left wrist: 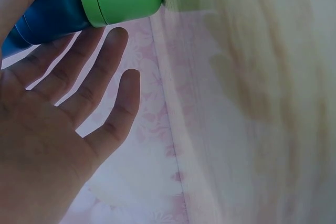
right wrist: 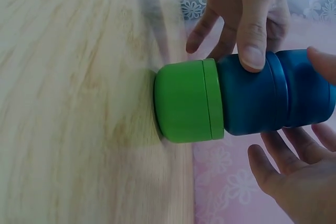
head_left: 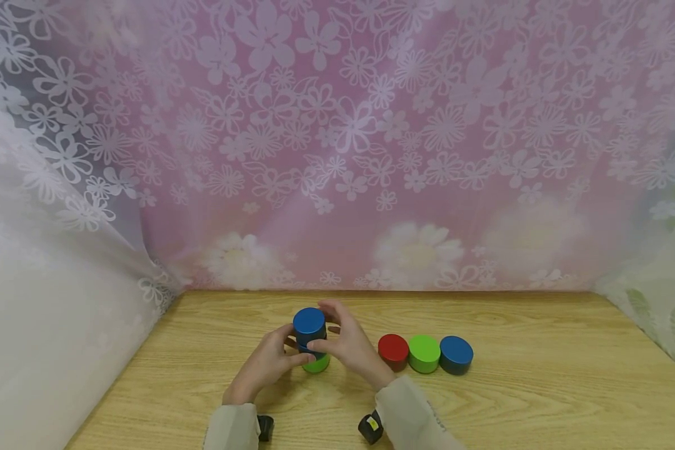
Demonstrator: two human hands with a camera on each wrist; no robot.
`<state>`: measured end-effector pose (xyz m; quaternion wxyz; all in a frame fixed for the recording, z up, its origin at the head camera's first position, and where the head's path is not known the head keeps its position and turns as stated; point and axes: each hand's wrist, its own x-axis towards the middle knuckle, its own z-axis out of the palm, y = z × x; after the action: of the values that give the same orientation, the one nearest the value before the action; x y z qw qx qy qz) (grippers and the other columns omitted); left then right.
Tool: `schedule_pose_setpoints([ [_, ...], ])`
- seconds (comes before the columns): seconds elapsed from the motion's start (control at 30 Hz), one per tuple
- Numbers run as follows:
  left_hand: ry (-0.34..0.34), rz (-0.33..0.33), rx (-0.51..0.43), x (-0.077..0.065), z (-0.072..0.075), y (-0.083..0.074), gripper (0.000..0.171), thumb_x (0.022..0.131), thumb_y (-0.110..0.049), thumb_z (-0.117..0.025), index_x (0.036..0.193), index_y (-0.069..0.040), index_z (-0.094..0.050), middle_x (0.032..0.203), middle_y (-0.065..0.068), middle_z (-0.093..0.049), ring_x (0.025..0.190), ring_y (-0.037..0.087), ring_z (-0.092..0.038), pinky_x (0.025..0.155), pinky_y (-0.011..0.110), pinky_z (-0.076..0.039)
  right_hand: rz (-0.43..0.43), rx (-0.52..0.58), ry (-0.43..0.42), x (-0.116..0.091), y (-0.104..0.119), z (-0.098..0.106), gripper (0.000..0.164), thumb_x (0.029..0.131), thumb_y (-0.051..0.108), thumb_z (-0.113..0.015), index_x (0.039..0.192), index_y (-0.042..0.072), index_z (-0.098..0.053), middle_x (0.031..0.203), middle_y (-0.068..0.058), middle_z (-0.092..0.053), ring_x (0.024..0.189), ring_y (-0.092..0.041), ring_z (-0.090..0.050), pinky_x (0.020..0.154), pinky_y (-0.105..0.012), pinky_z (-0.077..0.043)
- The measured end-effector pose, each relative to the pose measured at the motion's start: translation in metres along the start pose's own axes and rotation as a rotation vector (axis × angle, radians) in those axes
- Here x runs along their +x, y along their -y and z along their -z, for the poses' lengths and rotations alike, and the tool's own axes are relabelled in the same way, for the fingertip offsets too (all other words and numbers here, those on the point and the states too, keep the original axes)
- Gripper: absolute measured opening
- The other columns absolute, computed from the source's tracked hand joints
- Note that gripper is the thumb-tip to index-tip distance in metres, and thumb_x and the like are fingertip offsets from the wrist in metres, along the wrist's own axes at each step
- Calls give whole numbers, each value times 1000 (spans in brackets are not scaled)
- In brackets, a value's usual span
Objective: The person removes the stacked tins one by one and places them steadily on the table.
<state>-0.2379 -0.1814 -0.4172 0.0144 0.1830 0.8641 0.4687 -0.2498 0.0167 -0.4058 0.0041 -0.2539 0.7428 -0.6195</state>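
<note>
Three lidded round tins stand upright in a stack on the wooden table. A green tin (right wrist: 184, 100) is at the bottom, a blue tin (right wrist: 249, 100) in the middle, and another blue tin (head_left: 309, 322) on top. My left hand (head_left: 267, 361) holds the middle blue tin, its thumb (right wrist: 253, 40) on the near side and fingers (left wrist: 86, 90) reaching behind. From the other side my right hand (head_left: 351, 344) holds the upper blue tin, with its thumb near the seam between both blue tins. In the head view the hands partly hide the lower tins.
Right of the stack, a red tin (head_left: 394, 351), a second green tin (head_left: 424, 354) and a third blue tin (head_left: 456, 354) form a row. A floral curtain (head_left: 337, 156) hangs behind the wooden table (head_left: 529, 400) and along its sides.
</note>
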Motion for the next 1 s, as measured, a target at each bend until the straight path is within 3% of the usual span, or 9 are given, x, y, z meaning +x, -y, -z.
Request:
schedule_pose_setpoints([
  [0.5, -4, -7, 6, 1, -1, 1, 53, 89, -18, -81, 133, 1, -60, 113, 9, -67, 101, 29, -64, 84, 49, -55, -3, -48, -5, 0, -4, -4, 62, 89, 4, -79, 142, -3, -48, 132, -19, -59, 127, -41, -52, 104, -62, -40],
  [1.0, -7, 46, -13, 0, -1, -3, 56, 89, -17, -82, 136, 2, -58, 128, 16, -63, 104, 30, -64, 84, 49, -55, -5, 28, -30, -4, 1, 14, 60, 89, -3, -76, 142, -5, -47, 134, -24, -57, 119, -42, -59, 99, -52, -50],
])
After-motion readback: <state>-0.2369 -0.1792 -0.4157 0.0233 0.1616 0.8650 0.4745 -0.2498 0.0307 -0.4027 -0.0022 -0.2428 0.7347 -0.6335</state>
